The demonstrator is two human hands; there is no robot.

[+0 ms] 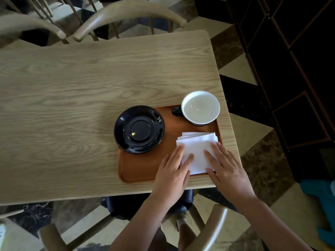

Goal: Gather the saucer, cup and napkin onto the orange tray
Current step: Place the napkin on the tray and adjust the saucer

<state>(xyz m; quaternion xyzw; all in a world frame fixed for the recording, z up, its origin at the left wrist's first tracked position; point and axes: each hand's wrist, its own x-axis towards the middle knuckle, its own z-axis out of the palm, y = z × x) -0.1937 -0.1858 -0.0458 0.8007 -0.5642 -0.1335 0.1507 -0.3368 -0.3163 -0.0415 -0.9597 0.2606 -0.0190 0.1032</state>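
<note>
The orange tray [137, 167] lies near the right front corner of the wooden table. A black saucer [139, 129] rests on its left end, overhanging the tray's left rim. A cup [200, 107], black outside and white inside, stands empty at the tray's far right corner with its handle pointing left. A folded white napkin [197, 147] lies on the tray's right side. My left hand [174, 171] lies flat with its fingers on the napkin's left edge. My right hand [226, 169] lies flat on the napkin's right part. Neither hand grips anything.
The wooden table [72, 105] stretches left and far from the tray. Two wooden chairs [116, 13] stand at the far side, and another chair [213, 227] is below me at the near edge. The table's right edge runs just beyond the tray.
</note>
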